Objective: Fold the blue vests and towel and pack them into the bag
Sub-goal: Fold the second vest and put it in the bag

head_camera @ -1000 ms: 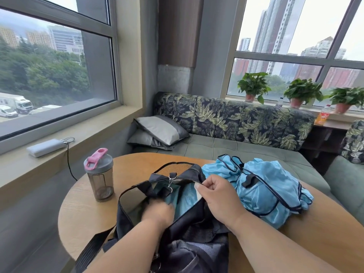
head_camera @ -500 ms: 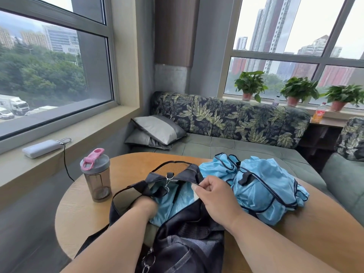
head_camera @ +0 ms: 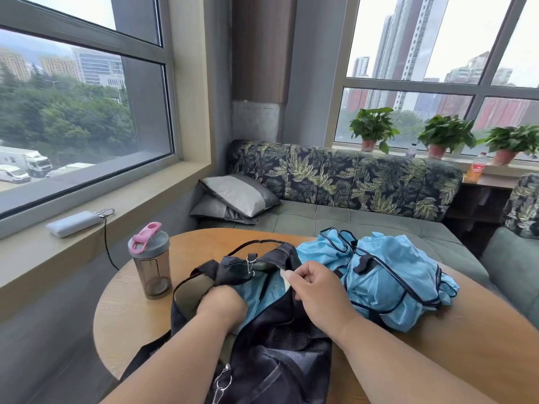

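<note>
A dark navy bag (head_camera: 280, 354) lies open on the round wooden table (head_camera: 131, 322). Light blue fabric (head_camera: 259, 295) shows inside its mouth. My left hand (head_camera: 223, 304) is pushed into the opening, its fingers hidden among the blue fabric. My right hand (head_camera: 316, 293) pinches the bag's upper rim and holds it open. A crumpled heap of light blue vests (head_camera: 388, 278) with dark trim lies on the table to the right of the bag, touching it.
A grey shaker bottle (head_camera: 151, 260) with a pink lid stands left of the bag. Behind the table runs a leaf-patterned sofa (head_camera: 344, 185) with grey cushions (head_camera: 236, 199). A white power bank (head_camera: 74, 223) with a cable sits on the windowsill.
My left hand has pushed further into the bag on the blue fabric. My right hand keeps hold of the rim. The view has shifted slightly.
</note>
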A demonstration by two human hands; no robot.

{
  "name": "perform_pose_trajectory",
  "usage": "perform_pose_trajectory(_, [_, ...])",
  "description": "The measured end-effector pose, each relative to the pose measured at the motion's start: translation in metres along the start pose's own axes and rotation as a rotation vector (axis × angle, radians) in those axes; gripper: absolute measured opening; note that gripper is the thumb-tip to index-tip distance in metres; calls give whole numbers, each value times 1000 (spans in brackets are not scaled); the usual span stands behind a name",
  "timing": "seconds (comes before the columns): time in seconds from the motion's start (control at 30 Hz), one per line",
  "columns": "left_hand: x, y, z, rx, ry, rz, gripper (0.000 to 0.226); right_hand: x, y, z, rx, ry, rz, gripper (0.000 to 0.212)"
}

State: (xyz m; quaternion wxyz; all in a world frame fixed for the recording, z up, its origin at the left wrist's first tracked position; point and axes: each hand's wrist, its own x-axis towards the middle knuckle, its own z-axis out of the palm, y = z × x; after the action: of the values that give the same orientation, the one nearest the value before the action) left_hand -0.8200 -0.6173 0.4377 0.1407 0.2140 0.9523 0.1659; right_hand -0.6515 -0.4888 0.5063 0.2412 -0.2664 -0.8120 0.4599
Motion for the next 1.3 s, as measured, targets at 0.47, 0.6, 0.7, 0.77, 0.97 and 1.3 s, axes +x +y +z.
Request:
perform_pose_trajectory(0.47, [-102, 64, -50, -341, 242, 184, 23, -43, 27, -60, 42, 128, 175, 24])
perform_pose_trajectory(0.6, [-120, 106, -44, -308, 324, 296, 20, -53, 50, -88, 15, 169, 232, 22])
perform_pose_trajectory(0.7, [-121, 134, -23, -218, 323, 361, 23, -61, 70, -106, 34, 192, 277, 23])
perform_pose_trajectory(0.77, [-120, 151, -3, -135, 272, 396, 25, -66, 84, -116, 41, 204, 316, 22])
perform_pose_trajectory(0.97, [-114, 183, 62, 27, 113, 436, 21, -77, 123, -141, 98, 200, 386, 20])
perform_pose_trajectory(1.3, [-81, 169, 111, 202, 71, 437, 34, -57, 164, -155, 71, 210, 486, 14])
